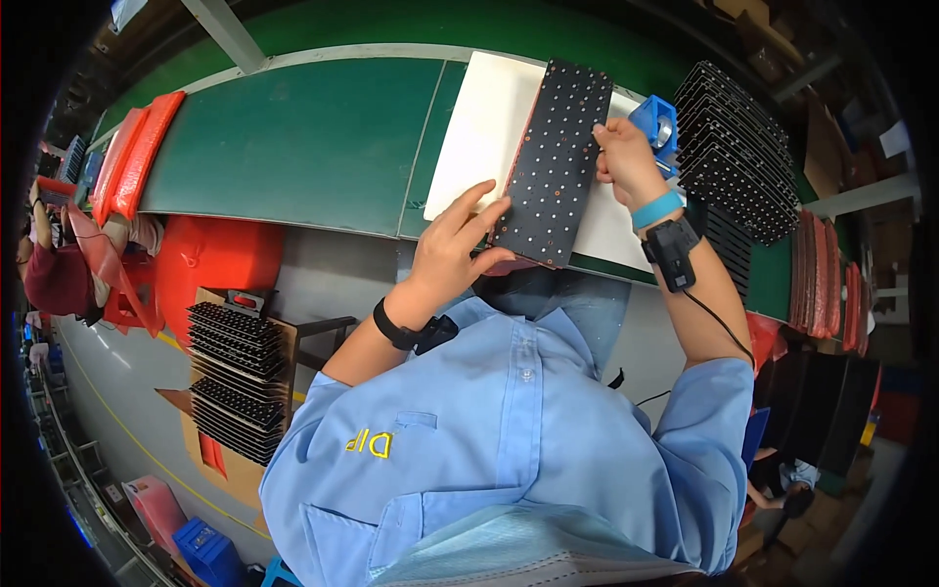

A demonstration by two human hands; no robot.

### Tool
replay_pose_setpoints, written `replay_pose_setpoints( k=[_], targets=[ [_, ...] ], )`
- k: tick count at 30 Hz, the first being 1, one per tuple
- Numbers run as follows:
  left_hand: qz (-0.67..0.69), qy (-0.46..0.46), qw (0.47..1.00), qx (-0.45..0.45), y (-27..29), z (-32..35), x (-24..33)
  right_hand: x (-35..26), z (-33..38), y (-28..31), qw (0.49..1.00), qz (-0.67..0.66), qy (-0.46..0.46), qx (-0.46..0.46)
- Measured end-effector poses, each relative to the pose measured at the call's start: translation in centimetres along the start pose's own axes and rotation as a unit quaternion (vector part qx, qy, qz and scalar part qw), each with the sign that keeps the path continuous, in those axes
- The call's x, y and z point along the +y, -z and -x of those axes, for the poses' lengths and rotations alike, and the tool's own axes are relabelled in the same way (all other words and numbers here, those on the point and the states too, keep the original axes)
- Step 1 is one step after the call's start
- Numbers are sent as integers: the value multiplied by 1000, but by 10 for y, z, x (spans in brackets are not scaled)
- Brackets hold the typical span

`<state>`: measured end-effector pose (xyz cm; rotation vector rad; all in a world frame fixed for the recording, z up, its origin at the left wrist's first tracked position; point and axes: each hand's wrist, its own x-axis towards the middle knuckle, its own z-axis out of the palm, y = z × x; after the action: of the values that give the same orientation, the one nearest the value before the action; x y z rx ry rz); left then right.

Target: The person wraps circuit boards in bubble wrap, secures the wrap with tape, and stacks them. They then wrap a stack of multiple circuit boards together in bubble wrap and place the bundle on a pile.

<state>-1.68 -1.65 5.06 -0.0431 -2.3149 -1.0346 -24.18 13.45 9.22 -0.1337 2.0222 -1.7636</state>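
Observation:
A long black panel [558, 161] dotted with white spots lies slantwise over a white sheet [474, 132] on the green workbench. A thin reddish edge shows along the panel's left side. My left hand [452, 243] is open at its near left corner, with fingers spread and fingertips touching or very close to that edge. My right hand [626, 157] is closed in a pinch at the panel's upper right edge. Whatever sits between its fingertips is too small to tell.
Right of the panel stand a blue holder [655, 127] with a round roll and a stack of dotted black panels [738, 147]. Red wrapped bundles [142, 161] lie at the bench's left end. More panels [235, 372] stack in a carton at lower left. Other people are at both sides.

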Motion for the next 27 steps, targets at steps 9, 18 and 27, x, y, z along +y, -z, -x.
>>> replay_pose_setpoints(
  k=[9,18,27],
  targets=[
    [-20,-84,996,-8,2,6,-17,-2,21,-20,855,466,210,87],
    [10,-49,998,-38,4,-4,-13,-11,-80,-44,793,557,236,73],
    [-116,-20,993,-22,12,-14,7,-90,-73,-33,815,558,153,37]
  ],
)
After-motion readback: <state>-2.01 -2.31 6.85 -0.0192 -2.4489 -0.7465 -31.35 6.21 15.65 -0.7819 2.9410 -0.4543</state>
